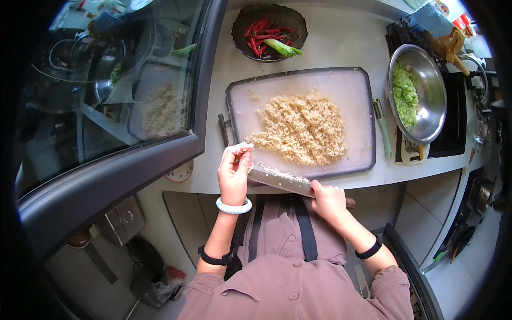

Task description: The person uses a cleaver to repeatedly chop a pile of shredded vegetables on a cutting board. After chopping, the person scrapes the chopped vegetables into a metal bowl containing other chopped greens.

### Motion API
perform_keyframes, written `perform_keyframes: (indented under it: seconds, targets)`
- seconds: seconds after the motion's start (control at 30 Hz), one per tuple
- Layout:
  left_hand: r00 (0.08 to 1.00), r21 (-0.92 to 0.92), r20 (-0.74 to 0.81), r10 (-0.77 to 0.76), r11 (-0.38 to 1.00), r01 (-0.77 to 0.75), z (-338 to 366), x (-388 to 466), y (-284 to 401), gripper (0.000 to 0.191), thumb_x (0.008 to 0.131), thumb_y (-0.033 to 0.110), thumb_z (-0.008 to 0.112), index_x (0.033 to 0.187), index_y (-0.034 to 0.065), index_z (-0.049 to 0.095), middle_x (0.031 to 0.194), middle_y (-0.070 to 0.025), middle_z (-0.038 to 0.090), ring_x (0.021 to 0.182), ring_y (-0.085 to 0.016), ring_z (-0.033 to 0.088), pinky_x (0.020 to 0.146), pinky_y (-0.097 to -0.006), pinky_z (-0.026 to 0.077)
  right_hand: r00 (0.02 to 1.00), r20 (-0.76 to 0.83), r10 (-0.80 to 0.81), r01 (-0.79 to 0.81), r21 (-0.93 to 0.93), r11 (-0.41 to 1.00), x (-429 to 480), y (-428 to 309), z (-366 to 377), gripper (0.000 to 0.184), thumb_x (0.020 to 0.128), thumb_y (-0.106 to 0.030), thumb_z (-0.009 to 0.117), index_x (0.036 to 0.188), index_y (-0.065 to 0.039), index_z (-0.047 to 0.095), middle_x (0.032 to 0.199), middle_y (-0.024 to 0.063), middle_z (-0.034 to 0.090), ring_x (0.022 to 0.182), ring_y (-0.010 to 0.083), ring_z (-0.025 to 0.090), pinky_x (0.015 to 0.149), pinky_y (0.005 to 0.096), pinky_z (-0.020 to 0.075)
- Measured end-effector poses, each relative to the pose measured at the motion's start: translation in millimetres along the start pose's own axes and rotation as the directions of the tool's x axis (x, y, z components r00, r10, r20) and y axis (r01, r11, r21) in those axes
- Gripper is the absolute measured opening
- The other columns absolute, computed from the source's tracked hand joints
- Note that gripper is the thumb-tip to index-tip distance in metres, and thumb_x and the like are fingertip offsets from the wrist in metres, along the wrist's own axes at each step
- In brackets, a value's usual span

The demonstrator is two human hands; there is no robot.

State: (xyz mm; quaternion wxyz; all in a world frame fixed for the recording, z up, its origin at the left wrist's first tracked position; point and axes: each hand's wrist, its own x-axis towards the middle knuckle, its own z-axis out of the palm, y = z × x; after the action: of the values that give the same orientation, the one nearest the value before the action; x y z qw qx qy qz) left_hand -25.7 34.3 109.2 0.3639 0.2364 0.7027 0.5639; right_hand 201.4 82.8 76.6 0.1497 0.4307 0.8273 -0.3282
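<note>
My right hand [330, 202] grips a kitchen cleaver [284, 182] by its handle. The blade lies over the near edge of the cutting board [356, 92], pointing left, with pale shreds clinging along it. Close to the blade's left end, my left hand [234, 172] is raised with its fingers pinched together; whitish shreds show at the fingertips. A broad heap of finely chopped, beige shredded food [304, 128] covers the board's middle. What food it is I cannot tell.
A dark glass bowl [240, 34] behind the board holds red chilies and a green-white vegetable piece. On the right are a green-handled peeler [383, 132] and a steel bowl [432, 96] containing shredded green vegetable. An open window's frame [172, 150] juts in at left.
</note>
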Motion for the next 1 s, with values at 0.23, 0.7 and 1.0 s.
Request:
perform_keyframes:
  seconds: [0.23,0.7,1.0]
  targets:
    - [0.997,-0.035,-0.073,-0.033,0.999,0.031,1,-1,-4,0.011,0.089,0.009,0.057,0.097,0.0016,0.060,0.090,0.0013,0.054,0.073,-0.005,0.050,0.063,-0.0195,0.043,0.988,-0.152,-0.001,-0.008,-0.057,0.998,40,16,-57,0.005,0.072,-0.014,0.057,0.076,-0.010,0.057,0.064,0.0166,0.062,0.061,0.0364,0.062,0.057,0.0468,0.0489]
    - [0.962,-0.012,-0.235,-0.141,0.990,0.143,9,-21,-38,0.013,0.089,0.008,0.056,0.098,0.0020,0.061,0.094,-0.0001,0.055,0.082,-0.007,0.054,0.066,-0.0213,0.047,0.992,0.011,0.124,-0.123,-0.070,0.990,50,-6,-88,0.011,0.074,-0.008,0.053,0.085,-0.007,0.056,0.075,0.0193,0.063,0.072,0.0395,0.062,0.067,0.0484,0.0486]
    - [0.962,0.109,-0.260,-0.089,0.987,0.120,16,-21,-70,0.013,0.087,0.005,0.055,0.098,0.0023,0.062,0.096,-0.0028,0.056,0.082,-0.010,0.056,0.069,-0.0233,0.049,0.983,-0.004,0.183,-0.182,-0.137,0.974,62,-3,-99,0.012,0.072,-0.008,0.054,0.083,-0.005,0.056,0.076,0.0233,0.062,0.075,0.0418,0.061,0.068,0.0494,0.0478]
